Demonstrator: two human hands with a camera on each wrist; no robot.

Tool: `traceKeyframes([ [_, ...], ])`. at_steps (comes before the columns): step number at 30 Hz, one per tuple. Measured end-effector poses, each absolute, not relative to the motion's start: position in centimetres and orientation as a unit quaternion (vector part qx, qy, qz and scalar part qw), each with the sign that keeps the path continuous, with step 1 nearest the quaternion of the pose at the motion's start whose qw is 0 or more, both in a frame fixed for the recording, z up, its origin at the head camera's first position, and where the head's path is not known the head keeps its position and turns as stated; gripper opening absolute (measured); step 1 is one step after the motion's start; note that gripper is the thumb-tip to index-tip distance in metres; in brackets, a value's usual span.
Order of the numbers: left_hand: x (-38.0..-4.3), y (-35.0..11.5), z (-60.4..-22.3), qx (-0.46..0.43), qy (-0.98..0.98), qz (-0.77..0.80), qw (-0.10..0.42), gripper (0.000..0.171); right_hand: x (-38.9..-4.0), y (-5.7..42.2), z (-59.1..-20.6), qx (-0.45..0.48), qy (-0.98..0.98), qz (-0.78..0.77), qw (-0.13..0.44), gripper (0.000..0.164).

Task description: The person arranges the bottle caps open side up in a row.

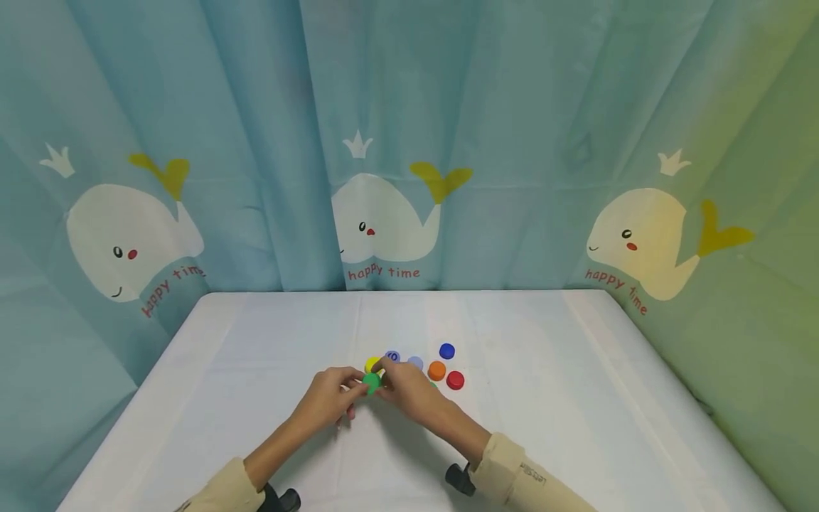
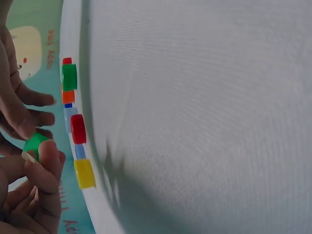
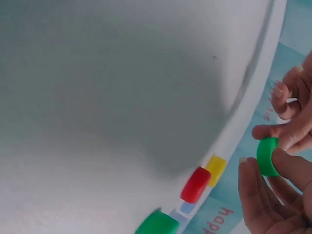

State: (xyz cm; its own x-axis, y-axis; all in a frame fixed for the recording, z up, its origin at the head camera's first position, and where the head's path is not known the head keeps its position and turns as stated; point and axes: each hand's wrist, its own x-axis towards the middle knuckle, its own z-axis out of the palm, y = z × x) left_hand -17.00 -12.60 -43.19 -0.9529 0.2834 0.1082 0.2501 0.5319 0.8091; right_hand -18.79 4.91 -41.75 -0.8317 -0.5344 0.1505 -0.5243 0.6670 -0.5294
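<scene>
A small round green plastic disc (image 1: pixel 371 384) is held up between both hands, raised above the table. My left hand (image 1: pixel 328 398) pinches it between thumb and forefinger from the left, with the other fingers curled below. From the opposite side my right hand (image 1: pixel 412 390) grips its edge; in the right wrist view the thumb presses on the disc (image 3: pixel 266 157). The right hand's remaining fingers stretch out beside it. Just beyond the hands, a yellow disc (image 1: pixel 372 364) lies on the table, partly covered. A nearer red disc (image 2: pixel 78 128) is hidden by the right hand in the head view.
The white-covered table (image 1: pixel 544 427) also carries a marked light blue disc (image 1: pixel 393 355), a plain light blue disc (image 1: pixel 416 363), a dark blue disc (image 1: pixel 447 351), an orange disc (image 1: pixel 437 370), a red disc (image 1: pixel 456 380) and another green disc (image 2: pixel 69 77). Whale-printed curtains (image 1: pixel 525 107) surround it.
</scene>
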Motion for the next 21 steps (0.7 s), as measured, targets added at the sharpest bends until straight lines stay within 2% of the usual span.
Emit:
traceKeyframes([
  [14,-16.0,-12.8,-43.7,0.195,0.851,0.487,-0.012,0.017,-18.4,6.4,-41.3,-0.283,0.884,-0.369,0.039,0.014],
  [21,-15.6,-13.2,-43.0,0.187,0.850,0.493,-0.021,0.019,-18.2,6.5,-41.1,-0.325,0.878,-0.353,0.008,0.013],
])
